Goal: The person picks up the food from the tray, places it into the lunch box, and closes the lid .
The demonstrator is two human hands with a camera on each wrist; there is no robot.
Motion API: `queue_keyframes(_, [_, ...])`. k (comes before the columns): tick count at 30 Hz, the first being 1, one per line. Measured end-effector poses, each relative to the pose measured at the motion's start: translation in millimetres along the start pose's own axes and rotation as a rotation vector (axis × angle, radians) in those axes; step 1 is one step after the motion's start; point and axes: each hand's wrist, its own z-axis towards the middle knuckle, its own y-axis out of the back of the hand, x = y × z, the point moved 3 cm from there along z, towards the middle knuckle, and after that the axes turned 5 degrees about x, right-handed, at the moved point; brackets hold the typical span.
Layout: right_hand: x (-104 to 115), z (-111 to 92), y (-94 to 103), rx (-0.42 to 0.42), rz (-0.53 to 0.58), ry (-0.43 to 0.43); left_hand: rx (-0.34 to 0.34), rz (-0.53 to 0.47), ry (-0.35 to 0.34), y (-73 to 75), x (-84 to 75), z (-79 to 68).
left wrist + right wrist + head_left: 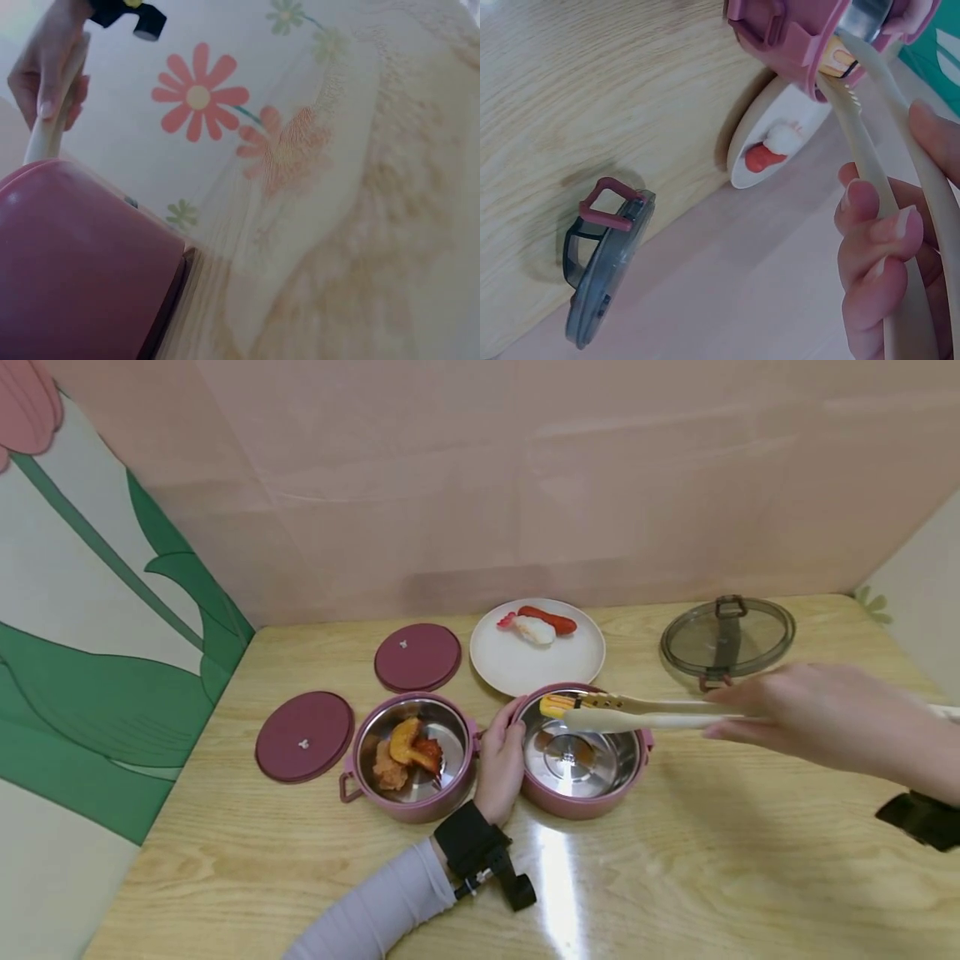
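Note:
My right hand (787, 710) grips a pair of cream tongs (660, 714). Between the tong tips is a small yellow toy-like food piece with a dark band (556, 706), over the far rim of the right-hand pink pot (577, 808). That pot has a shiny steel inside. My left hand (501, 768) holds its left side, fingers at the rim. To the left stands a second pink pot (420, 812), holding a fried piece (389, 768), a curved orange piece (406, 739) and a dark red piece (429, 752).
Behind the pots, a white plate (495, 664) bears a red sausage (551, 619) and a shrimp sushi (534, 629). Two maroon lids (417, 657) (304, 737) lie at the left. A clear lid with handles (693, 647) lies at the back right, near a pink wall (375, 485).

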Motion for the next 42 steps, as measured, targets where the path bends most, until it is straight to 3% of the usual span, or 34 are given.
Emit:
queue_keyframes(9, [8.8, 3.6, 0.5, -0.015, -0.065, 0.037, 0.01, -0.024, -0.011, -0.4, 0.7, -0.2])
queue_keyframes(17, [15.1, 12.1, -1.8, 0.063, -0.045, 0.01, 0.004, -0.006, -0.02, -0.5, 4.6, 2.0])
queue_keyframes(24, [23.5, 17.3, 1.7, 0.04, -0.094, 0.06, 0.006, -0.004, -0.015, -0.6, 5.3, 2.9])
queue_keyframes(42, [29.2, 22.0, 2.6, 0.062, -0.166, 0.076, 0.016, -0.016, -0.011, 0.0, 3.5, 2.2])
